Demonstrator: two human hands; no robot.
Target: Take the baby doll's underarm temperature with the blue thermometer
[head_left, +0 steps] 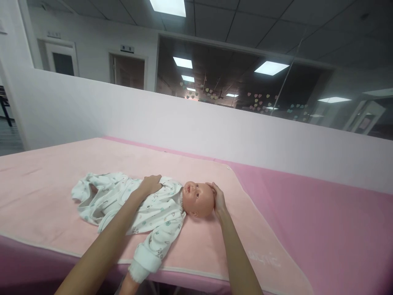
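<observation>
A baby doll [198, 201] lies on its back across a pale pink mat [61, 159], its head to the right. It wears white baby clothes [159, 209] with a small green and brown print; the leg part is spread loosely to the left. One sleeve stretches toward me, and the doll's arm reaches past the mat's near edge. My left hand [151, 185] rests flat on the doll's chest, partly hidden by its own wrist. Against the crown of the head, my right hand [218, 198] is cupped with fingers stretched over the top, not closed round it.
Under the mat is a brighter pink padded surface [322, 213], showing at the right and along the near edge. A low white wall [184, 123] runs behind. Beyond it are a large window [239, 78] with heart stickers and doorways at the left.
</observation>
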